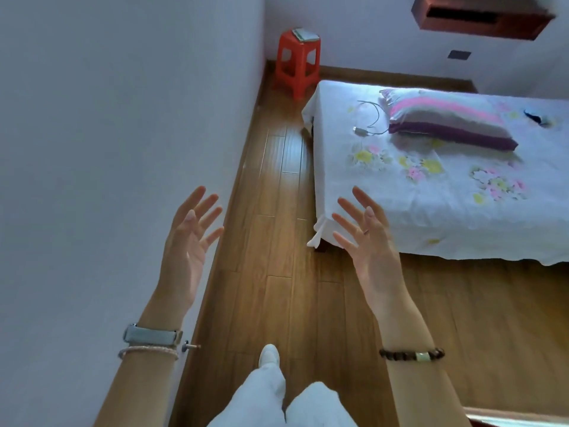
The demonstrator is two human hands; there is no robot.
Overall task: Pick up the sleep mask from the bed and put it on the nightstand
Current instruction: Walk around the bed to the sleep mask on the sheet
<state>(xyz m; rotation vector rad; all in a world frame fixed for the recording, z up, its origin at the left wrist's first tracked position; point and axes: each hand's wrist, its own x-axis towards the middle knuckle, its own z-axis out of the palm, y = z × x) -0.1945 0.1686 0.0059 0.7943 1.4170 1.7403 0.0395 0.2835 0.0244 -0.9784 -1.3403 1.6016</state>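
A dark sleep mask (536, 117) lies on the bed (431, 211) at the far right, beyond the striped pillow (446, 123). The bed has a white floral sheet. A red plastic stool (297, 64) stands in the far corner by the head of the bed, with a small stack of papers on top. My left hand (187, 241) is raised in front of the wall, palm up, fingers spread and empty. My right hand (366, 238) is held up over the bed's near corner, fingers apart, holding nothing. Both hands are far from the mask.
A grey cable with a plug (368, 123) lies on the sheet left of the pillow. A wooden floor strip (277, 211) runs between the white wall and the bed toward the stool. A dark wooden shelf (480, 16) hangs on the far wall. My legs are at the bottom.
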